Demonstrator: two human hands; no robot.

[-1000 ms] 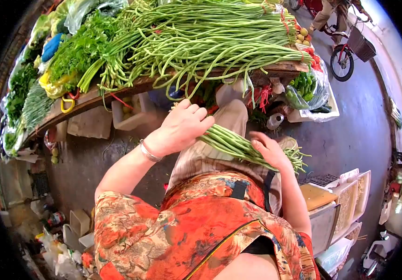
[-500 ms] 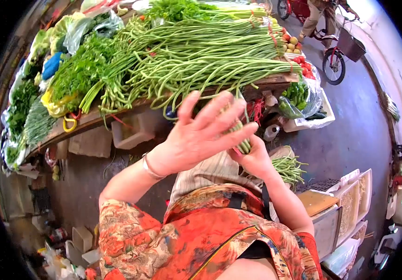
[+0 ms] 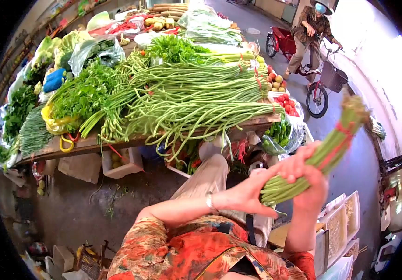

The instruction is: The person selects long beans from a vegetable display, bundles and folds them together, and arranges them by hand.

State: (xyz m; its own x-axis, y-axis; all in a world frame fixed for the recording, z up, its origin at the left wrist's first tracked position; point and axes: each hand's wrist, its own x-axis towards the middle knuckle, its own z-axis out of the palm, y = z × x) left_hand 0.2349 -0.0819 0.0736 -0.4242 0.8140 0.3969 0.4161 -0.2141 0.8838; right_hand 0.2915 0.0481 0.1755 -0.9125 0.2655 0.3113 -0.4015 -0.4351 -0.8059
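Observation:
A bundle of long beans (image 3: 322, 161), tied with red bands near its blurred brown upper end, is held up at the right, tilted. My right hand (image 3: 312, 186) is wrapped round its middle. My left hand (image 3: 261, 184), with a silver bracelet at the wrist, grips the bundle's lower part from the left, its thumb underneath. Beyond my hands, long green beans (image 3: 201, 112) lie in tied bunches along the edge of the stall, their loose ends hanging over it.
Leafy greens (image 3: 89, 84) and blue-tied produce (image 3: 54, 80) lie on the stall's left. Tomatoes (image 3: 286, 103) and a bag of green peppers (image 3: 279, 133) are at its right corner. A person (image 3: 310, 37) in a hat straddles a red tricycle (image 3: 317, 100). White crates (image 3: 336, 233) stand at lower right.
Both hands have moved right and up with the bundle, whose red-banded end now points to the upper right. My left hand, spread before, has closed round it. The view has tilted up, showing the whole person.

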